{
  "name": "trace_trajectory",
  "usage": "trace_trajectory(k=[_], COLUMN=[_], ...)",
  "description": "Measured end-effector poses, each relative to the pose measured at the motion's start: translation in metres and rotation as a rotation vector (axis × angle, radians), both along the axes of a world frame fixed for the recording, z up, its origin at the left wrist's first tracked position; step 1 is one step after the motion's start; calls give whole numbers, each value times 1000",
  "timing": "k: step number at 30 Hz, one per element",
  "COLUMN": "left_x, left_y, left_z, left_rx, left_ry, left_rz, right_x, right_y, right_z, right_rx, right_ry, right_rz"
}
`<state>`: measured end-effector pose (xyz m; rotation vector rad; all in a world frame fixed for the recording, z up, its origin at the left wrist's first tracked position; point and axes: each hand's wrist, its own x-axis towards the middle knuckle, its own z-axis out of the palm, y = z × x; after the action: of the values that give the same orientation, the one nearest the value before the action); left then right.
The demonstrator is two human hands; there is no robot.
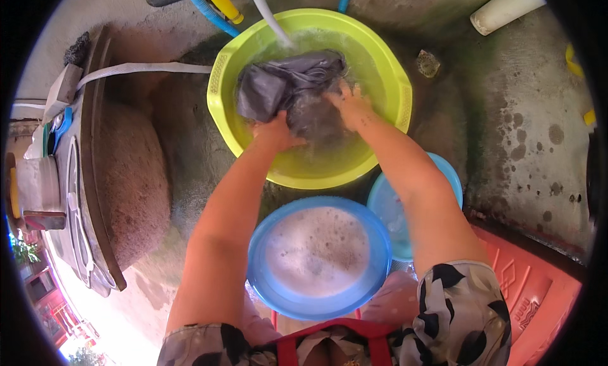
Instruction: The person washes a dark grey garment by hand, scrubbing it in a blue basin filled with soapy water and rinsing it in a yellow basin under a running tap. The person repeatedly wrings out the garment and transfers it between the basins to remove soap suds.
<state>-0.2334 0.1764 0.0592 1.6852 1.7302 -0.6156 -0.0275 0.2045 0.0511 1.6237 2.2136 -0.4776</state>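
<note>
A dark grey cloth (308,69) lies bunched in the water of a yellow-green plastic basin (327,181), part of it under the surface. My left hand (278,133) is at the cloth's lower left edge, thumb raised and partly in the water; whether it grips the fabric is unclear. At the cloth's right side, my right hand (350,104) is spread, its fingertips at the water and no cloth seen in its grasp. A whitish hose (270,16) reaches into the basin at the top, where the water is frothy.
Nearest my body is a blue basin (319,311) of sudsy water, with a lighter blue basin (380,209) at its right. A stone-like slab (102,176) with hangers and containers stands left. Hoses run behind. A red plastic surface (527,290) is at lower right.
</note>
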Motion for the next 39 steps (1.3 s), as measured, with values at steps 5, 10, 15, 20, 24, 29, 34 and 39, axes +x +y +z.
trace_trajectory(k=[5, 10, 15, 20, 24, 29, 34, 39], left_x=[3, -8, -12, -12, -3, -2, -4, -19], left_y=[-8, 15, -16, -30, -42, -19, -11, 0], left_z=[-48, -29, 51, 25, 88, 120, 90, -11], left_rx=[154, -206, -392, -468, -367, 455, 84, 371], left_ry=[30, -126, -1222, -1843, -2390, -1722, -1796, -712], left_rz=[-18, -324, 1166, 1163, 1234, 509, 1143, 514], right_x=[-21, 8, 11, -85, -103, -74, 24, -3], right_y=[5, 7, -22, -52, -79, -23, 42, 13], right_z=[-30, -60, 51, 173, 215, 122, 51, 5], right_rx=[-61, -145, -164, -382, -737, 370, 297, 290], right_ry=[-296, 123, 961, 1717, 2035, 1513, 321, 246], right_rz=[-26, -387, -638, -597, -463, -150, -229, -408])
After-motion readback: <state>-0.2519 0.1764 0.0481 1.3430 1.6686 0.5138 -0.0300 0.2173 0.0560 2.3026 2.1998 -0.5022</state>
